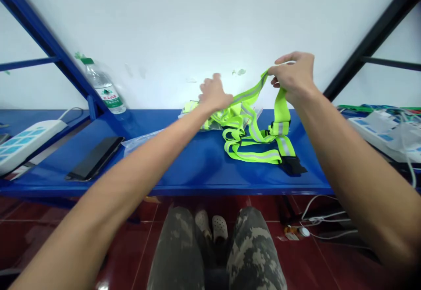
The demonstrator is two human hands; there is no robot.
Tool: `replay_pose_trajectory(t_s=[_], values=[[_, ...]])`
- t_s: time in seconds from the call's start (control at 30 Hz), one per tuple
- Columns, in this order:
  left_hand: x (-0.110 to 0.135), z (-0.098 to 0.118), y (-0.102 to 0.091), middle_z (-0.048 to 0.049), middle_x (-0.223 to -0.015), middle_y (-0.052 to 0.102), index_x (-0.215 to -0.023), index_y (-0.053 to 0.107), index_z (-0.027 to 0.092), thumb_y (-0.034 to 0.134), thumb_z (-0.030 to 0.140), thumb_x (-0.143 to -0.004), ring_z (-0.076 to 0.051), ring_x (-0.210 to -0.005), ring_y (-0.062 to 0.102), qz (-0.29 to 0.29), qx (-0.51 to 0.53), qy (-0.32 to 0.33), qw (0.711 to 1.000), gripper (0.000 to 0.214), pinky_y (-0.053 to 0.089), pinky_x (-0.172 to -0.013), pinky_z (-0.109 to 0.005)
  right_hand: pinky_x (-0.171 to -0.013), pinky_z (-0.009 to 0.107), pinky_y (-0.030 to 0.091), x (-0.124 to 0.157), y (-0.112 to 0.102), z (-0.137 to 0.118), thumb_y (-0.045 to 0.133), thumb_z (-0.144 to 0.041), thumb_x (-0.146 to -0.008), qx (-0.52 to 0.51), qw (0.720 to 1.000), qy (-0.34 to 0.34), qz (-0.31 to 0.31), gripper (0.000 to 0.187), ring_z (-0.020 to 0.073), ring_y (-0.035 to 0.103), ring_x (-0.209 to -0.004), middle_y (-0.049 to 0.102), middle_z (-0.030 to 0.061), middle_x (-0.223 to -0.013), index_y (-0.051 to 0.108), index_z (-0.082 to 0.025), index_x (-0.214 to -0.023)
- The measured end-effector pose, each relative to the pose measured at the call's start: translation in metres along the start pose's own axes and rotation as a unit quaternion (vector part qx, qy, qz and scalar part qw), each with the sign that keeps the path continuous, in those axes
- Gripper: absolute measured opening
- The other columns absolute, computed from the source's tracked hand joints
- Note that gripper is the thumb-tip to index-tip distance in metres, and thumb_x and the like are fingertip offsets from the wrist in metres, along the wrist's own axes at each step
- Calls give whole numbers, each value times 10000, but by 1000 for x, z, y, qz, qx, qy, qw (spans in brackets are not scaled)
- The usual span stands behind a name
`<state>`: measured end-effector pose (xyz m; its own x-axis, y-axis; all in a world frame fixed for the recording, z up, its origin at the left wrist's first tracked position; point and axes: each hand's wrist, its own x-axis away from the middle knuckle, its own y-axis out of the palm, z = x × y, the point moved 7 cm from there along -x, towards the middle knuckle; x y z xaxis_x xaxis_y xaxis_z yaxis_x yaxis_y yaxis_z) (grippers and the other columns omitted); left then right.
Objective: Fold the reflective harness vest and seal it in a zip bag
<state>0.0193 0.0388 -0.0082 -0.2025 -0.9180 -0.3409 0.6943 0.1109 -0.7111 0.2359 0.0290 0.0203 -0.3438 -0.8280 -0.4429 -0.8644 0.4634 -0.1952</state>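
A neon-yellow reflective strap vest [255, 143] with grey stripes and black buckles lies partly on the blue shelf [184, 167]. My right hand [294, 77] pinches the top of one strap and holds it up above the shelf. My left hand [213, 95] is closed on another part of the same vest, to the left, low over a pile of further yellow straps in clear bags [194, 108].
A water bottle [104, 87] stands at the back left by a blue post. A black phone [95, 157] and a white power strip [24, 143] lie on the left. Another power strip with cables [384, 134] is on the right. My knees and a red floor are below.
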Motion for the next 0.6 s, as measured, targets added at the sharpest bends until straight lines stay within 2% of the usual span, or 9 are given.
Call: replay_pose_trajectory(t_s=[0.07,0.13,0.17,0.23,0.3,0.4,0.47,0.53,0.6], values=[[35,16,34,-196,-1420,550,-1499,354,168,644,596,-816,-373,-1237,564,-147,-46,43,987,857,484,-981,-470,-831,447,526,10,-4,5,714,-60,-716,15,999,43,2,392,155,630,-737,609,48,-861,559,-75,-1076],[70,16,67,-210,-1440,545,-1588,169,174,649,709,-742,-404,-1227,580,-304,-132,35,943,1110,501,-965,-482,-886,471,530,23,2,6,784,-94,-666,-5,995,46,-90,442,181,656,-775,666,60,-880,624,-110,-1078],[80,12,76,-213,-1409,574,-1606,36,174,709,651,-716,-404,-1217,591,-332,-183,29,925,1214,503,-963,-483,-925,471,529,30,5,7,809,-126,-656,-21,988,39,-147,459,198,673,-847,696,70,-952,648,-143,-1085],[90,5,86,-210,-1371,603,-1597,-119,172,741,439,-737,-375,-1184,622,-345,-232,34,909,1245,529,-910,-440,-983,470,531,43,4,12,834,-219,-658,-39,976,34,-211,466,235,675,-1030,708,68,-1160,672,-217,-1095],[89,-2,91,-215,-1353,611,-1592,-143,155,704,248,-731,-346,-1142,650,-347,-241,47,905,1212,546,-849,-393,-1034,480,522,54,2,24,833,-266,-662,-29,962,48,-269,528,264,633,-1185,670,45,-1309,664,-282,-1162],[76,-6,82,-210,-1340,620,-1605,-21,129,669,131,-692,-317,-1116,662,-329,-200,79,920,1145,549,-841,-357,-1110,490,475,67,1,47,819,-228,-640,24,935,68,-347,613,302,498,-1378,604,37,-1424,663,-309,-1227],[58,-3,62,-192,-1373,605,-1592,148,136,655,118,-701,-303,-1151,641,-267,-156,101,946,1026,538,-900,-355,-1105,498,482,73,3,62,800,-192,-627,64,919,76,-381,626,330,462,-1409,596,41,-1434,675,-302,-1231],[36,-5,34,-173,-1430,565,-1529,339,141,626,135,-738,-305,-1212,597,-171,-129,97,972,841,514,-972,-374,-1049,498,527,78,7,75,778,-177,-637,92,910,84,-395,599,345,536,-1335,633,59,-1382,686,-281,-1219],[15,-13,6,-139,-1467,534,-1440,482,155,588,153,-780,-304,-1280,539,-77,-104,85,988,669,471,-1046,-387,-956,482,581,83,14,86,761,-178,-651,118,908,95,-390,516,333,648,-1164,693,86,-1270,707,-237,-1161]])
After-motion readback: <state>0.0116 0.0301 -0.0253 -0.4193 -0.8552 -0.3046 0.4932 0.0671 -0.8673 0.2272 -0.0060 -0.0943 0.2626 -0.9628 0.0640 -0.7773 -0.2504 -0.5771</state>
